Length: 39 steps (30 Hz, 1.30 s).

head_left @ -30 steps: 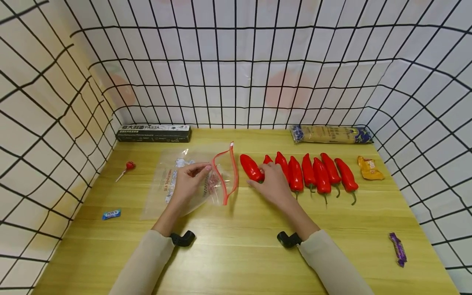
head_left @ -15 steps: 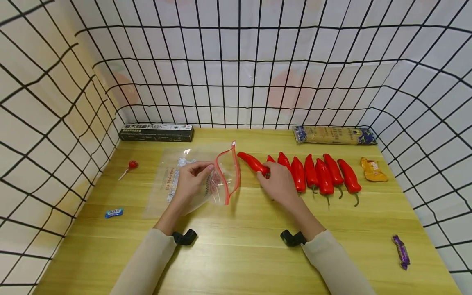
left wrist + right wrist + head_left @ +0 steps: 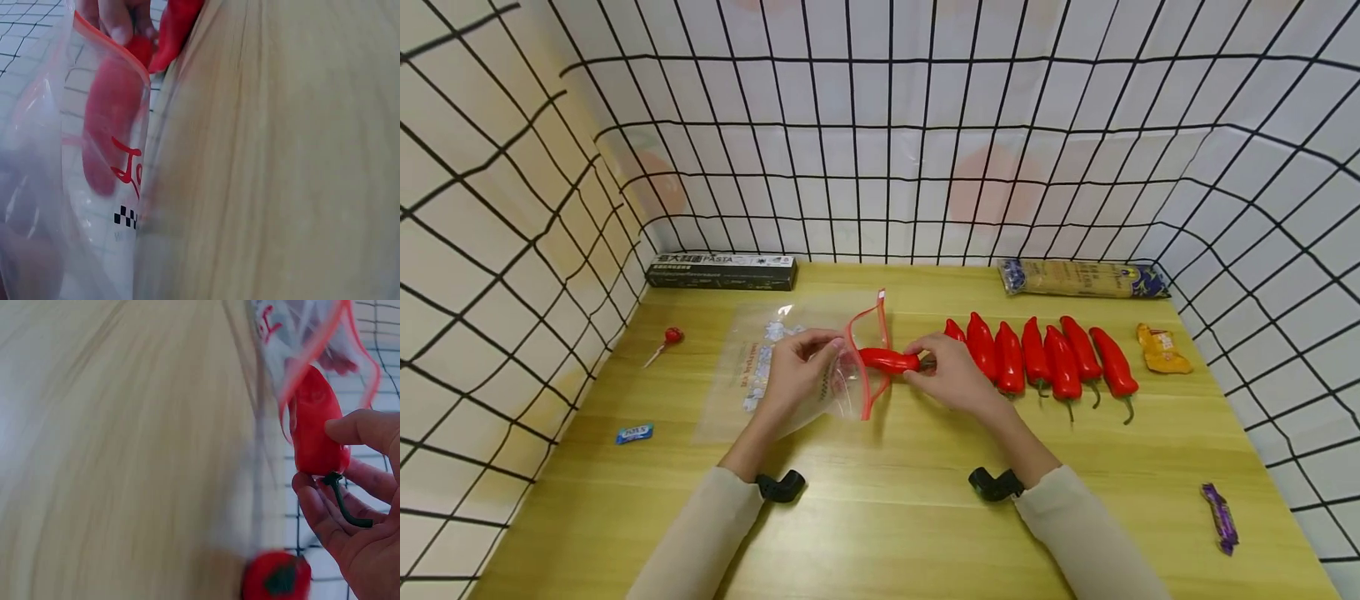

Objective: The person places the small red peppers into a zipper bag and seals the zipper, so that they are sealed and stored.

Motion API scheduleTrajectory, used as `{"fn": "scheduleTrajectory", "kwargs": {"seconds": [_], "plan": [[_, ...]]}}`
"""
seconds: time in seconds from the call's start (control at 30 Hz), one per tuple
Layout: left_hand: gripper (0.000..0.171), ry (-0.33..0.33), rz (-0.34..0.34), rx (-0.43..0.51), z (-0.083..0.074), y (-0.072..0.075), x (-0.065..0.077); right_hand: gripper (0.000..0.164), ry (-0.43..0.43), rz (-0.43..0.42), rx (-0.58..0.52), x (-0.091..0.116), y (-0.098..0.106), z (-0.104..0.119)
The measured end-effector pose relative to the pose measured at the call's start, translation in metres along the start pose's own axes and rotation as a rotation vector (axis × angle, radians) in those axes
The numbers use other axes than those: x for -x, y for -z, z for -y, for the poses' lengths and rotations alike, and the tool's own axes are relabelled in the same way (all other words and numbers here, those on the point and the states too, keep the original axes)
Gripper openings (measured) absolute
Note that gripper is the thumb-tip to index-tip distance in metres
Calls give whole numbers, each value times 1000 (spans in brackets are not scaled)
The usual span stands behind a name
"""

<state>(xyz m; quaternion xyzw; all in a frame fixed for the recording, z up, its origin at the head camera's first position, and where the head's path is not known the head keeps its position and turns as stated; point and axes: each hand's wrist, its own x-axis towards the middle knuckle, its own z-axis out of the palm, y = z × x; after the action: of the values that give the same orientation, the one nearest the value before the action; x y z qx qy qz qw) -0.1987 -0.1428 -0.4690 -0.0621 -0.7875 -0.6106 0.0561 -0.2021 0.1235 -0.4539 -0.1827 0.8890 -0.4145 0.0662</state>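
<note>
A clear zip bag [image 3: 737, 367] with a red zip strip lies on the wooden table, its mouth held apart. My left hand [image 3: 797, 371] pinches the bag's upper layer near the mouth. One red chili pepper [image 3: 887, 360] points leftward, its front end inside the bag's mouth. Thumb and fingers of my right hand [image 3: 951, 371] grip that pepper by its stem end; the green stem shows in the right wrist view. Through the plastic in the left wrist view, the pepper [image 3: 112, 125] is seen inside the bag. Beside my right hand lies a row of several red peppers [image 3: 1063, 362].
At the back stand a black pasta box [image 3: 722, 273] on the left and a noodle packet [image 3: 1082, 279] on the right. A lollipop [image 3: 673, 336], blue candy [image 3: 635, 433], orange packet [image 3: 1163, 350] and purple candy [image 3: 1220, 518] lie around. Black wire mesh [image 3: 910, 150] encloses the table.
My right hand has turned the pepper to point left and moved it leftward into the bag's mouth. The left hand stays at the bag.
</note>
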Motion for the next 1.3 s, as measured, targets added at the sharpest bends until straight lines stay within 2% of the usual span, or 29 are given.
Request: {"fn": "scheduleTrajectory", "kwargs": {"seconds": [0.13, 0.3, 0.43, 0.57, 0.7, 0.87, 0.97, 1.03, 1.17, 1.3], "plan": [[17, -33, 3, -1, 3, -4, 1, 29, 3, 12, -11, -10, -16, 5], [19, -65, 8, 9, 6, -8, 1, 37, -17, -2, -84, -18, -29, 8], [21, -52, 24, 48, 8, -10, 2, 40, -19, -19, -115, -21, -33, 7], [21, -24, 22, 62, 9, -11, 3, 42, 3, -24, -92, -20, -32, 4], [22, -19, 8, 53, 9, -12, 3, 39, -10, -83, -109, -7, -21, 5], [23, -22, -8, 40, 9, -11, 2, 39, -153, -159, -254, 20, -4, 11], [21, -22, -16, 30, 9, -11, 2, 43, -221, -133, -328, 34, 1, 14], [20, -22, -18, 28, 8, -10, 1, 46, -236, -97, -376, 40, 1, 16], [17, -21, -20, 31, 7, -9, 1, 50, -219, -35, -479, 46, -4, 19], [19, -24, -13, 23, 4, -10, 2, 57, -198, -6, -538, 46, -13, 24]]}}
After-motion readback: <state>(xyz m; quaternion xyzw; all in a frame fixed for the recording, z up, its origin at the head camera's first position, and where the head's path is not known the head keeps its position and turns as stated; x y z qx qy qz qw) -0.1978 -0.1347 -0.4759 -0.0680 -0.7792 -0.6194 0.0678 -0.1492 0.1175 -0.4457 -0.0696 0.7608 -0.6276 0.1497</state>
